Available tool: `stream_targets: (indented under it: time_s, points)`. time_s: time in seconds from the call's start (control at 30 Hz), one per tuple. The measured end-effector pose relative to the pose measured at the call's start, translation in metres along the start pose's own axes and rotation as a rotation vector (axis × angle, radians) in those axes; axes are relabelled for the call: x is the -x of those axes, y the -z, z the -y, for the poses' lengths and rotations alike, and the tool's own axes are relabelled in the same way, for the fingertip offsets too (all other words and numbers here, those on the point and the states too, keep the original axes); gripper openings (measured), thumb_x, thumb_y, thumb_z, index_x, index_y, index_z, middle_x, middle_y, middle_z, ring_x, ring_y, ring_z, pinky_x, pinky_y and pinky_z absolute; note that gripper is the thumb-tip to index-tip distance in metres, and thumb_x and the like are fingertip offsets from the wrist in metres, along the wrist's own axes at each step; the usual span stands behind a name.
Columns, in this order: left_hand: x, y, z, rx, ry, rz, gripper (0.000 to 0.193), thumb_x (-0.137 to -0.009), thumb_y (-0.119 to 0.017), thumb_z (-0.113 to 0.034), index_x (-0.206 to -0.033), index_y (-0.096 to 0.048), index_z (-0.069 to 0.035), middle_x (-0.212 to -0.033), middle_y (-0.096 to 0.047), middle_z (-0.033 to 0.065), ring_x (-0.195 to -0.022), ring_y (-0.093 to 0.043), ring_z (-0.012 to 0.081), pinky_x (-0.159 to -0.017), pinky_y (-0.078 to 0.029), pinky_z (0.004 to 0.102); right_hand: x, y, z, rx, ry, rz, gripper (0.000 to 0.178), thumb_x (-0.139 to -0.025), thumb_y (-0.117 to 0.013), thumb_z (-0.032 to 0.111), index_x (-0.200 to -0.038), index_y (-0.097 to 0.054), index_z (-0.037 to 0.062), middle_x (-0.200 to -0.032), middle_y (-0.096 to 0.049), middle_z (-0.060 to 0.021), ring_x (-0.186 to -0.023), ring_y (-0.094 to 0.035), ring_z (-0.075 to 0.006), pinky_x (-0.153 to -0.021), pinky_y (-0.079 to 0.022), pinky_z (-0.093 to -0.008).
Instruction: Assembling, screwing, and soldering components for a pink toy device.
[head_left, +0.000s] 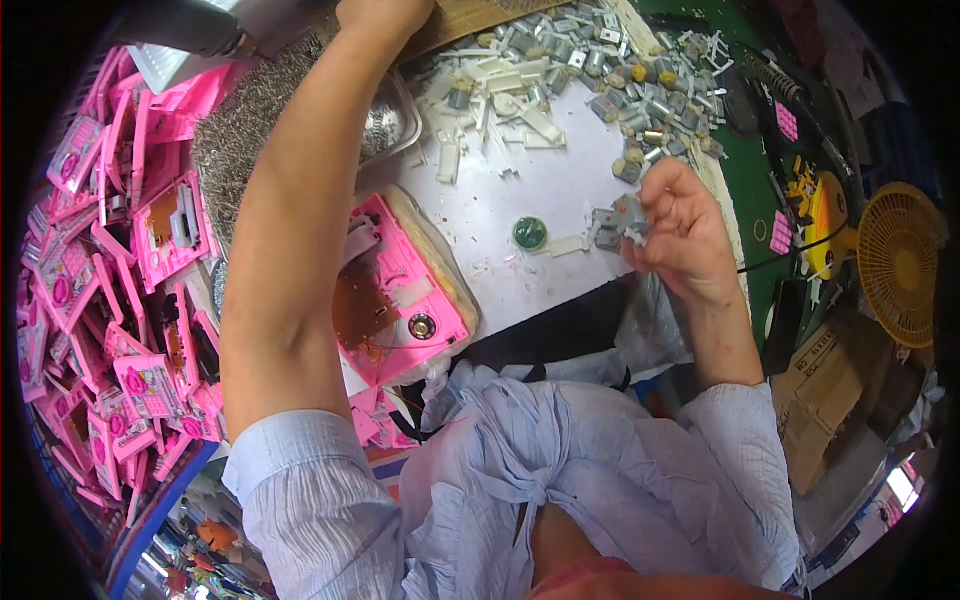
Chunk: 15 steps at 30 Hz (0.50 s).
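My right hand (688,235) is closed on a small grey motor assembly (617,224), pinched between thumb and fingers above the white tabletop. My left arm reaches to the far edge of the picture, where my left hand (385,12) is cut off and its fingers do not show. Beneath that forearm lies an open pink plastic housing (440,335) with a brown board and a round speaker (422,327). Between the hands, a small green disc (530,233) rests beside a flat white plastic piece (568,246).
Many small screws (240,150) are heaped at the far left by a clear tray (405,120). Pink housings (140,390) pile up left. White plastic parts (500,80) and small motors (640,100) lie at the back. An orange fan (897,262) and a cardboard box (830,385) stand right.
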<state>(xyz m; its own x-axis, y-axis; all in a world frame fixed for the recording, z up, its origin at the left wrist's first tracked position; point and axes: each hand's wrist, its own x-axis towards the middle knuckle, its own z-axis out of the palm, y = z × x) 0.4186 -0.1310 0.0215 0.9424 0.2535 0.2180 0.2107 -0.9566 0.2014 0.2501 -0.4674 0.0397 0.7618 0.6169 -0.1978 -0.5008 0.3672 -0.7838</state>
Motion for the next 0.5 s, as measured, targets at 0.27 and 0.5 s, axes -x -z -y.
stream_targets:
  time_s: [0.27, 0.5]
  points:
    - [-0.004, -0.001, 0.000, -0.038, 0.007, 0.068, 0.020, -0.086, -0.066, -0.013, -0.095, -0.076, 0.003, -0.105, -0.072, 0.0270, -0.100, -0.071, 0.0421, -0.086, -0.058, 0.0495, -0.004, -0.015, -0.001, 0.387, -0.056, -0.026, 0.052, -0.079, -0.080, -0.006, -0.127, -0.062, 0.0005, -0.087, -0.067, -0.0026, -0.073, -0.062, -0.0069, -0.062, -0.048, -0.0197]
    - [0.002, -0.001, -0.003, 0.026, 0.014, 0.000, 0.019, -0.087, -0.064, -0.012, -0.094, -0.076, 0.001, -0.105, -0.072, 0.0270, -0.101, -0.071, 0.0418, -0.088, -0.057, 0.0491, -0.009, -0.025, -0.006, 0.957, 0.056, 0.011, 0.041, -0.082, -0.079, 0.002, -0.121, -0.069, 0.0059, -0.079, -0.064, 0.0024, -0.070, -0.056, -0.0043, -0.064, -0.046, -0.0209]
